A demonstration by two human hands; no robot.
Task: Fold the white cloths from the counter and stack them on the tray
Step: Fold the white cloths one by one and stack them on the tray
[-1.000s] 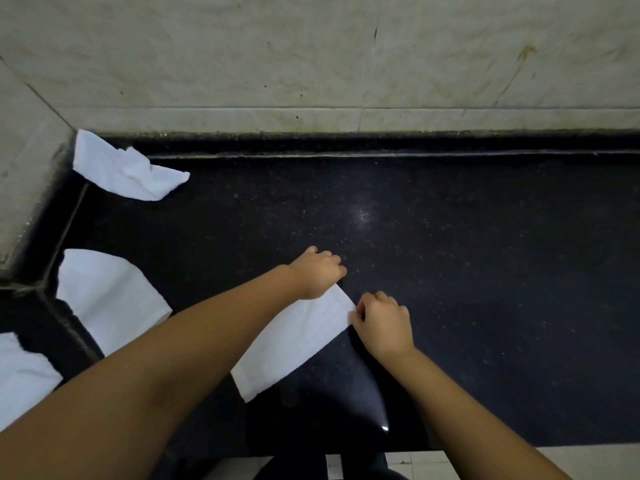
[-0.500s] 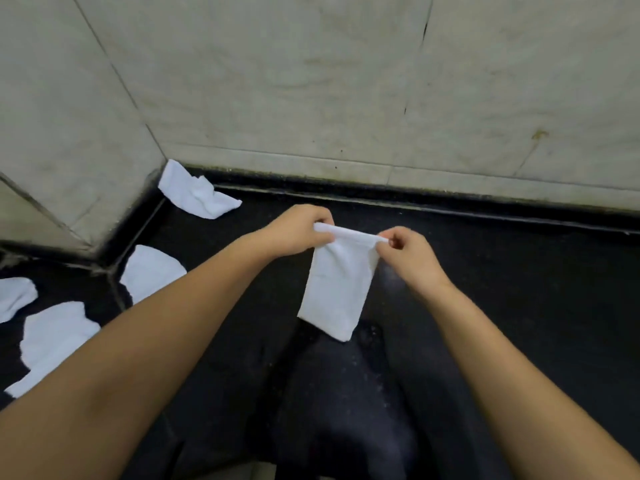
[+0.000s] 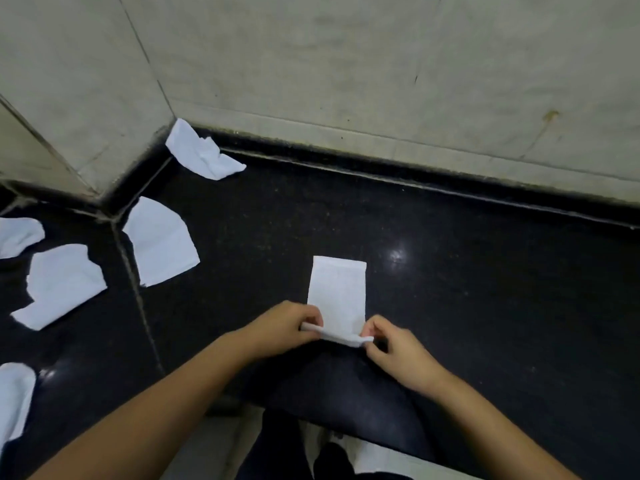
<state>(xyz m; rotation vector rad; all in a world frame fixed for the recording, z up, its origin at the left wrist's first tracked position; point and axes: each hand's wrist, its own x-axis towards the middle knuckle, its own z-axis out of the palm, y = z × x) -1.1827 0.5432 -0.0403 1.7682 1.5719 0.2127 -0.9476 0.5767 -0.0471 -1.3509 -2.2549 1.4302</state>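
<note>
Two hands pinch the near end of one white cloth: the left hand (image 3: 284, 327) grips its near-left corner, the right hand (image 3: 391, 344) its near-right corner, each about equally close. That cloth (image 3: 337, 296) is a narrow strip lying flat on the dark counter (image 3: 450, 306), its long axis running straight away from the person toward the wall (image 3: 346, 64). Bringing the near end over to the far end looks like the next fold. No tray is in view.

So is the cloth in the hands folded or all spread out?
Folded. The cloth lies as a narrow strip on the counter, its near end doubled where the left hand and right hand pinch it.
</note>
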